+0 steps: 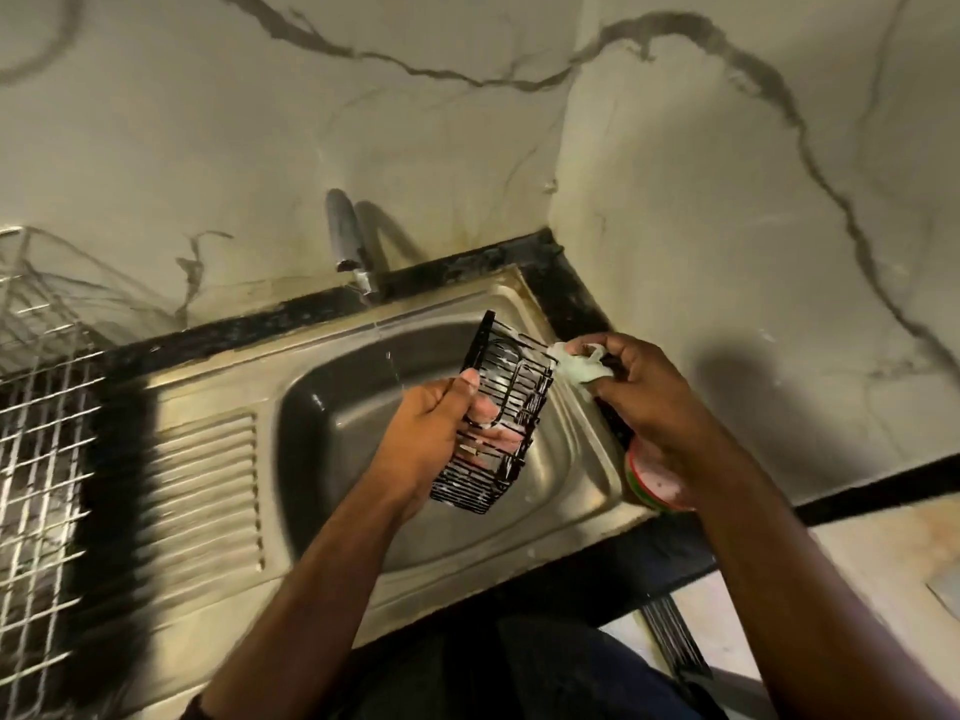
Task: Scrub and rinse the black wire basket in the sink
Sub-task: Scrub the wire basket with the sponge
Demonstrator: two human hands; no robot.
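Over sink point(322, 407), basket point(498, 418) tilted, near-vertical

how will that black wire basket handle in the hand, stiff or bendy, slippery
The black wire basket is probably stiff: its thin bars keep a boxy shape in the left hand. Likely light, since one hand holds it tilted over the sink. White suds on the wires suggest it may be slippery.

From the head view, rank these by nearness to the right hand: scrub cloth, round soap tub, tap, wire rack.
1. Scrub cloth, pinched in the right hand.
2. Round soap tub, just under that wrist.
3. Tap, behind the sink, to the left.
4. Wire rack, far left edge.
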